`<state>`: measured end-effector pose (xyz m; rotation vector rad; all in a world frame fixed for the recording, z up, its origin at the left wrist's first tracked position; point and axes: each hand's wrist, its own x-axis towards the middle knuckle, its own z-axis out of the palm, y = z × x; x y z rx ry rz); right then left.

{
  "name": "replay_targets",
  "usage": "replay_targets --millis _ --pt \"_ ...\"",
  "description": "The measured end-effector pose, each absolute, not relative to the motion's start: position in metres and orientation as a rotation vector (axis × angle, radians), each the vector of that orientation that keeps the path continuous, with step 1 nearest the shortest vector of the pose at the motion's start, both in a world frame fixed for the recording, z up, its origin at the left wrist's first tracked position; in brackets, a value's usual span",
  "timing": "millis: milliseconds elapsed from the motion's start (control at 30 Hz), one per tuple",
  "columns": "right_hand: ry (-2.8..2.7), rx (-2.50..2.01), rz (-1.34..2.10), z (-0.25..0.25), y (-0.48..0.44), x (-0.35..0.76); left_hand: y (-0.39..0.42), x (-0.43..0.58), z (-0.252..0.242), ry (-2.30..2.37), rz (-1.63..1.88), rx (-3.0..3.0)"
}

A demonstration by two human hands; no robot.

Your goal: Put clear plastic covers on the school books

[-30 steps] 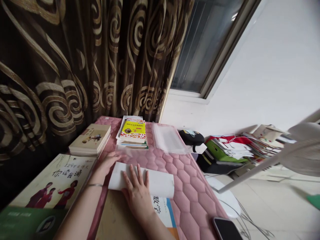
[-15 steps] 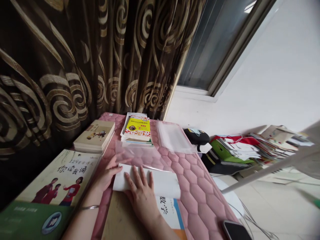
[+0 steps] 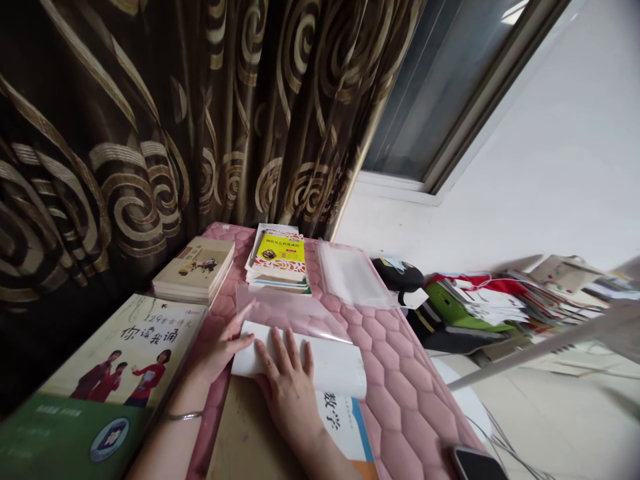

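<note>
A textbook (image 3: pixel 250 433) with a worn brown cover lies in front of me, a white and blue cover with Chinese characters showing at its right. Its upper part is a white page or flap (image 3: pixel 340 370), folded over toward me. My right hand (image 3: pixel 293 373) presses flat on this flap, fingers spread. At the flap's left corner is my left hand (image 3: pixel 225 347), thumb touching the edge and index finger stretched forward over a clear plastic book cover (image 3: pixel 295 308). That cover lies beyond the flap, partly under the book. The left hand's lower fingers are partly hidden.
A large green and cream book (image 3: pixel 107 393) and a stack of beige books (image 3: pixel 193 267) lie at left. Farther back are a yellow-topped book pile (image 3: pixel 280 250) and more plastic covers (image 3: pixel 350 273). A phone (image 3: pixel 477 463) rests on the pink quilted surface (image 3: pixel 400 393) at right.
The view has shifted slightly, so everything appears a little farther right. Both hands keep nearly the same place on the flap and plastic cover.
</note>
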<state>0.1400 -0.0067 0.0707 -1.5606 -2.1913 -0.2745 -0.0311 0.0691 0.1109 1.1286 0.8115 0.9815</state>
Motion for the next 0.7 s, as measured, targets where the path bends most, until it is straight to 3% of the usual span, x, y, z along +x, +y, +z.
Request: replay_targets --millis 400,567,700 --pt "-2.206 -1.502 -0.3 0.073 -0.005 0.139 0.066 -0.032 0.108 0.902 0.847 1.195" --pt "-2.124 -1.439 -0.161 0.098 -0.008 0.147 0.069 -0.029 0.103 0.979 0.885 1.215" --pt "-1.898 -1.659 -0.067 0.116 -0.003 0.18 0.071 -0.027 0.102 1.114 0.922 1.192"
